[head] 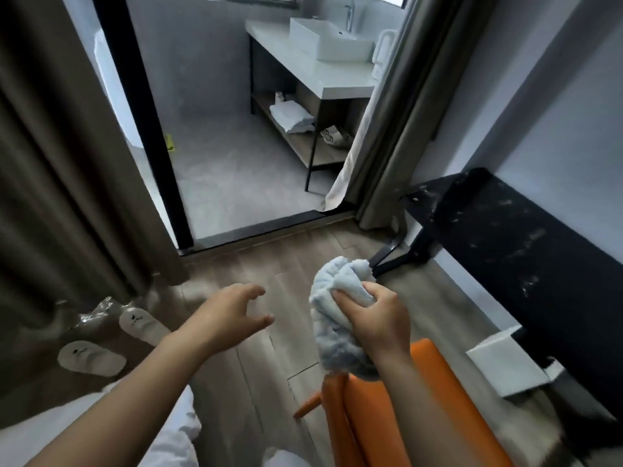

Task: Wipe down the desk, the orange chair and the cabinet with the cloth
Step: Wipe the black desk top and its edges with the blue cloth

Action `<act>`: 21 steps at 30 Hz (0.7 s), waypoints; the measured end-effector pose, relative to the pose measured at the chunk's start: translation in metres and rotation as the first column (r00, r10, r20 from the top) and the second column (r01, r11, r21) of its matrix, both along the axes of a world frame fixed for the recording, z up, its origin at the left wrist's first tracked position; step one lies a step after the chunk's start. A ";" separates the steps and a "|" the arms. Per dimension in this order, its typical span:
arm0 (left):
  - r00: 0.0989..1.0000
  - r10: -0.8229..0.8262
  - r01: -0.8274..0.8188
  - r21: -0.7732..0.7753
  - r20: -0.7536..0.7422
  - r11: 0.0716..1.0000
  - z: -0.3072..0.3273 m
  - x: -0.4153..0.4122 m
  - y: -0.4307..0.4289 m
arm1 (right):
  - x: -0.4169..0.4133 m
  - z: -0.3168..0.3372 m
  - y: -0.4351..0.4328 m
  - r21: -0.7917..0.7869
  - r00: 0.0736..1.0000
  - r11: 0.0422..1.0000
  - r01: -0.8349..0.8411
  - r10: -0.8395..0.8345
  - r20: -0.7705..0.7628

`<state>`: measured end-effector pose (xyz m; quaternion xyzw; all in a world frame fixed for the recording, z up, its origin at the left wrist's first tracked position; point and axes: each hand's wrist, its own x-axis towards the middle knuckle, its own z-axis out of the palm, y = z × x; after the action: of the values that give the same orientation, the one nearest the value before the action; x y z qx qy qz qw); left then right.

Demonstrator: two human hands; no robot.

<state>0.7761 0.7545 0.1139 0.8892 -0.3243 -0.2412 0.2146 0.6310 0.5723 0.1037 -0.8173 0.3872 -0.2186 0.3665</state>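
Note:
My right hand grips a bunched light-blue cloth in the air above the wooden floor. The cloth's lower end hangs just over the back of the orange chair, which stands at the bottom right. To the left of the cloth my left hand hovers with fingers spread and holds nothing. A black marbled desk runs along the right wall beside the chair. No cabinet can be told apart in this view.
White napkins lie on the desk's near end. Two white slippers sit on the floor at left by a brown curtain. White bedding is at bottom left. Ahead, a doorway opens on a bathroom with a sink vanity.

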 end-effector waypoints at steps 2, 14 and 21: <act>0.998 -0.054 0.054 0.009 0.012 0.998 -0.003 0.026 -0.020 | 0.019 -0.003 -0.015 -0.015 0.999 0.999 0.046 -0.046 -0.007; 0.954 -0.282 0.278 0.056 0.097 0.959 0.006 0.180 -0.188 | 0.136 -0.023 -0.143 0.023 0.954 0.955 0.297 -0.298 0.032; 0.883 -0.462 0.460 0.047 0.082 0.887 0.002 0.234 -0.273 | 0.166 -0.018 -0.193 -0.015 0.886 0.887 0.462 -0.462 -0.033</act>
<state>1.0104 0.4817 0.1158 0.7994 -0.5326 -0.2488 0.1243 0.7972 0.3796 0.0861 -0.7067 0.5761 -0.2863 0.2943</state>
